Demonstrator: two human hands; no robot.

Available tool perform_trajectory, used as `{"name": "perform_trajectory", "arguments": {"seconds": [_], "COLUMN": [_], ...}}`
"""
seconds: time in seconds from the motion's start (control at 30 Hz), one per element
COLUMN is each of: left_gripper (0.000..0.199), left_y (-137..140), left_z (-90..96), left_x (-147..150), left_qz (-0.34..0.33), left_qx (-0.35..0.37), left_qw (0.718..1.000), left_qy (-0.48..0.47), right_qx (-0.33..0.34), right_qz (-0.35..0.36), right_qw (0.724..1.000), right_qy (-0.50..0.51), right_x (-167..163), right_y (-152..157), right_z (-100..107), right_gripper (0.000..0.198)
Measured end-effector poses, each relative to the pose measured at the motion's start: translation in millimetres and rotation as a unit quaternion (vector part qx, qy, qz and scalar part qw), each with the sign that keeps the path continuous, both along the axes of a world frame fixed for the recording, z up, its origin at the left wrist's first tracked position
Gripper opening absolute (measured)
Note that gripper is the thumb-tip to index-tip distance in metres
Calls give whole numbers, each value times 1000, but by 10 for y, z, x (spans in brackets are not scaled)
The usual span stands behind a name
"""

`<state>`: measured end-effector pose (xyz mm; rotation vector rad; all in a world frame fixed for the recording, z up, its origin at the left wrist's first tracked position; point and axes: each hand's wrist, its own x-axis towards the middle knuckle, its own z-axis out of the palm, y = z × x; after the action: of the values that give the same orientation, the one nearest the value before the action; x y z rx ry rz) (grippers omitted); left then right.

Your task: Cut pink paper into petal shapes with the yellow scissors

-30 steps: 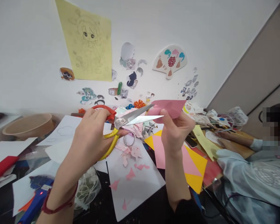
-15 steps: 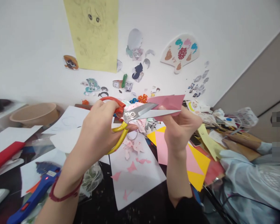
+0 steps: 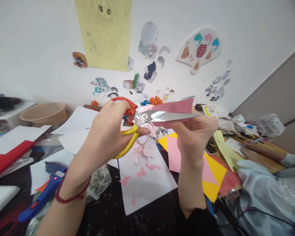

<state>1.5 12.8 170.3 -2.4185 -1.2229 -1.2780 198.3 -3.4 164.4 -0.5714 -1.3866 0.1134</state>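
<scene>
My left hand [image 3: 110, 131] is closed around the red and yellow handles of a pair of scissors [image 3: 145, 117]. The blades point right and stand apart, with one along each side of a folded piece of pink paper [image 3: 177, 106]. My right hand [image 3: 194, 131] pinches that paper from below and behind; some of its fingers are hidden by the paper and the lower blade. Below the hands, a white sheet [image 3: 152, 193] carries several pink paper scraps [image 3: 141, 172].
At left lie a blue glue gun [image 3: 44, 193] with a lit red light, a red object [image 3: 12, 160] and a tan bowl [image 3: 43, 113]. Yellow paper [image 3: 215, 190] and pink paper [image 3: 173, 154] lie at right. Another person's arm [image 3: 265, 152] rests at far right.
The scissor blades have moved further across the pink paper, and the upper blade's tip now shows above its edge. The view has shifted slightly. Both hands keep their hold.
</scene>
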Motion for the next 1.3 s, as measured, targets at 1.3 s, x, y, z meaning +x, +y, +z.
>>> {"name": "perform_trajectory", "arguments": {"seconds": [1.3], "left_gripper": [38], "left_y": [-68], "left_z": [3], "left_x": [68], "left_qz": [-79], "left_qx": [-34], "left_qw": [995], "left_qy": [-44], "right_qx": [6], "right_qz": [12], "right_qw": [1000], "right_qy": [-22], "right_x": [64], "right_y": [-62], "right_z": [18], "right_gripper": [21]}}
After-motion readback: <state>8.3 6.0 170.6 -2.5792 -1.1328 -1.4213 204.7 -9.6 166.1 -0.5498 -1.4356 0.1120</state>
